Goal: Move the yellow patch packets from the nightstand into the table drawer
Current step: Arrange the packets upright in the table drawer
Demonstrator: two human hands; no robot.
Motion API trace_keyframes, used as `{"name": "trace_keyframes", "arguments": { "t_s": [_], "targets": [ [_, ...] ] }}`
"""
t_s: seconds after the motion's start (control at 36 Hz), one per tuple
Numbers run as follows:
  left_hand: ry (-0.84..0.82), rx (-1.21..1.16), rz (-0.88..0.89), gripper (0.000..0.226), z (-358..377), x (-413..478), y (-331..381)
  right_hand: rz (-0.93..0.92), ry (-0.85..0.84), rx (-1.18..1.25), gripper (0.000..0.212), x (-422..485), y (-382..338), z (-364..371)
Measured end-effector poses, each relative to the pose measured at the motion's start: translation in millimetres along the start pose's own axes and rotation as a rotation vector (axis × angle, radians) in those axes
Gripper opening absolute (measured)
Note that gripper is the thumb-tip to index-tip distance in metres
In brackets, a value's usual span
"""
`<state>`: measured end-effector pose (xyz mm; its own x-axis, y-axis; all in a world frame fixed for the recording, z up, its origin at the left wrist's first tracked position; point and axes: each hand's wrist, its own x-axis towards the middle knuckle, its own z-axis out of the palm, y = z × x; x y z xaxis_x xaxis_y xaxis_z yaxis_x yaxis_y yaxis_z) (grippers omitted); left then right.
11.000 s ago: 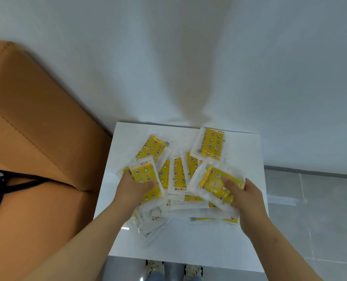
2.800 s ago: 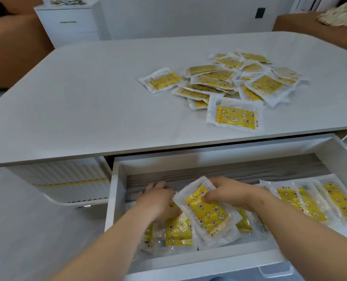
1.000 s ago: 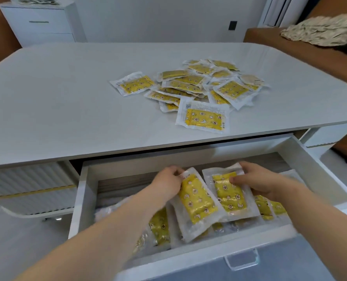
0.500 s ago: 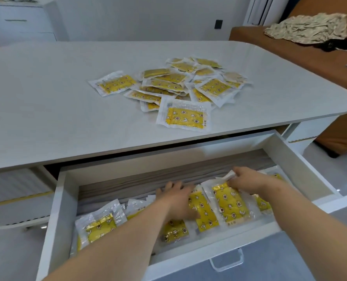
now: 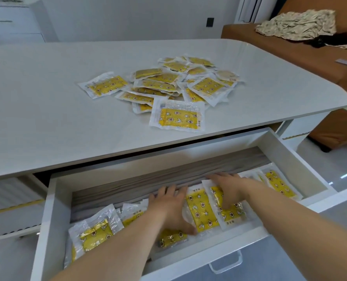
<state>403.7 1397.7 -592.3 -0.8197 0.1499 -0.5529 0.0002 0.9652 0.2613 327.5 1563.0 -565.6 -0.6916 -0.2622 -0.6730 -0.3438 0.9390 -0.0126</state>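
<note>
So, the fingers (image 5: 165, 192) of the left hand (image 5: 168, 207) are laid out straight and a bit spread. They're pressed flat on the yellow patch packets (image 5: 199, 209) inside the drawer (image 5: 46, 220), with nothing pinched or gripped. Same deal on the right hand (image 5: 232, 189): its fingers (image 5: 216, 176) are fanned apart and rested on a packet that slightly overlaps the one beside it, thumb set down on the yellow print. Both forearms are reached in over the drawer's front edge.

The drawer is pulled well out from under the table (image 5: 46, 102), and a loose layer of packets is spread along its bottom. A crinkled packet (image 5: 93, 234) is seen at the left end, a few are half buried under the left wrist, and a far-right packet (image 5: 278, 184) lies near the right wall. A clear handle (image 5: 225, 264) is fitted on the drawer front.

Up on the table, a heap of packets (image 5: 178, 80) is piled toward the far middle. A front packet (image 5: 177, 117) is laid flat at the heap's near edge, and a side packet (image 5: 104, 85) is off to its left. Further out, a brown sofa (image 5: 290, 51) with a crumpled cloth (image 5: 296, 23) on it is seen at the right, and a white cabinet (image 5: 12, 25) at the far left.
</note>
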Motion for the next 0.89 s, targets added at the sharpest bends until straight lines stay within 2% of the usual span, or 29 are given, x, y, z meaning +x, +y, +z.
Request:
{"name": "trace_keyframes", "arguments": {
  "t_s": [0.08,0.14,0.28,0.33,0.44,0.58,0.69,0.89],
  "targets": [
    [0.021,0.001,0.004,0.111,-1,2,1,0.006,-0.035,0.049,0.101,2,1,-3],
    [0.034,-0.011,0.007,0.112,-2,4,0,0.012,-0.039,0.044,0.095,0,-1,-5],
    [0.052,0.011,0.011,0.111,0,2,0,0.045,0.127,0.021,0.058,-5,-7,-10],
    [0.032,0.043,0.012,0.111,2,1,3,0.093,0.168,-0.007,0.051,-3,-7,-10],
    [-0.041,0.050,0.005,0.115,3,0,6,0.100,0.195,-0.066,0.067,1,-1,-4],
    [-0.054,-0.053,-0.062,0.117,-12,-3,0,0.022,0.031,0.133,0.082,1,-2,-3],
    [-0.088,0.050,-0.109,0.115,-16,-7,-11,0.069,0.051,0.102,0.080,3,-5,-4],
    [-0.081,0.050,-0.096,0.109,-13,-8,-11,0.066,0.061,0.087,0.076,3,-7,-4]
  ]
}}
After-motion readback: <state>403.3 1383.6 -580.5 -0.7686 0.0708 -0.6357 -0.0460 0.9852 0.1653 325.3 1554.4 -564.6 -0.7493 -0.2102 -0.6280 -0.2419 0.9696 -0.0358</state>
